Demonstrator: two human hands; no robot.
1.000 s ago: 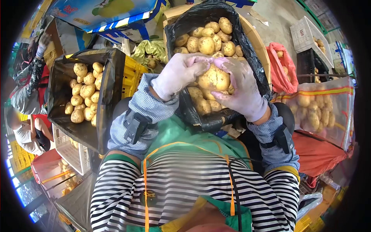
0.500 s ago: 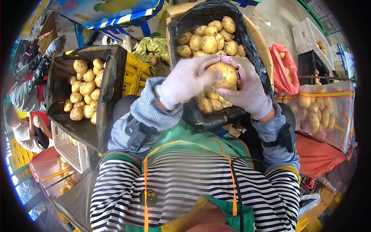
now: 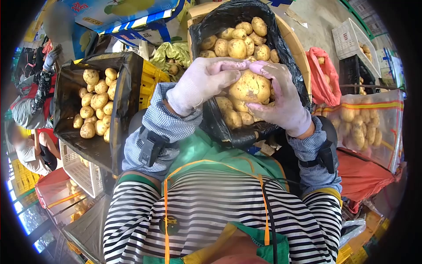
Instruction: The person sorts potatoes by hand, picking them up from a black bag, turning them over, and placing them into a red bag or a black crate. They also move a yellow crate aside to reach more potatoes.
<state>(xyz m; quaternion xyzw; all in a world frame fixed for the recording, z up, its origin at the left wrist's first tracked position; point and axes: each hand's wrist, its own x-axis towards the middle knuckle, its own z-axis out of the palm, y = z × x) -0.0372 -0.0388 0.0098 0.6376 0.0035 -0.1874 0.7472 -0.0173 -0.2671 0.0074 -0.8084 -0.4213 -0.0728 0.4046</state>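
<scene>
1 big potato (image 3: 250, 87) is held up between the left hand (image 3: 193, 86) and the right hand (image 3: 285, 99). The left side is touched by the left hand, and the right side is cupped by the right hand. The big potato is lifted but not let go. Its skin is marked with dark spots and thin lines. Just under and past the hands, more potatoes (image 3: 237, 48) are piled in a black bag (image 3: 288, 57), set inside a cardboard box (image 3: 300, 53). Left of the hands, small potatoes (image 3: 100, 101) are held in a yellow crate (image 3: 151, 86) with a black lining (image 3: 127, 92). Right of the hands, a red sack (image 3: 317, 83) is seen. How many potatoes are done or left cannot be told.
</scene>
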